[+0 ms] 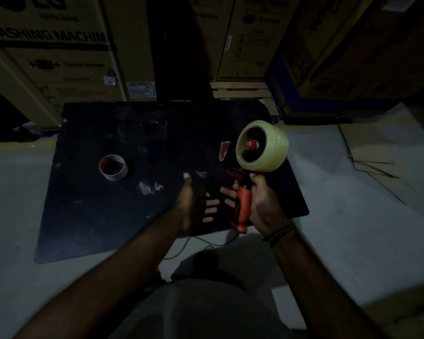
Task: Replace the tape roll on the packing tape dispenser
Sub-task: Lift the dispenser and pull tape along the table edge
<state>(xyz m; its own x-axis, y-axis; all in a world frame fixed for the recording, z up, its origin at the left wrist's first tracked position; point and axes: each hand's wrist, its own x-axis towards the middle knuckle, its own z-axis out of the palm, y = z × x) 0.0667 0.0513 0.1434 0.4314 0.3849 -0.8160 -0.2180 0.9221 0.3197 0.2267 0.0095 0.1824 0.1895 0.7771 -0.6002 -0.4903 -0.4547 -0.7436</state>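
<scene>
My right hand (263,204) is shut on the red handle of the packing tape dispenser (242,204), holding it upright above the right side of a black mat (108,216). A full roll of clear yellowish tape (269,148) sits on the dispenser's red hub. My left hand (194,206) is just left of the handle, fingers spread, thumb up, holding nothing. An empty grey cardboard tape core (113,170) stands on the mat at the left.
The black mat lies on a pale floor. Large cardboard appliance boxes (54,57) are stacked behind it. Flattened cardboard (387,152) lies on the floor at the right. A thin cable (189,243) runs past the mat's near edge. The scene is dim.
</scene>
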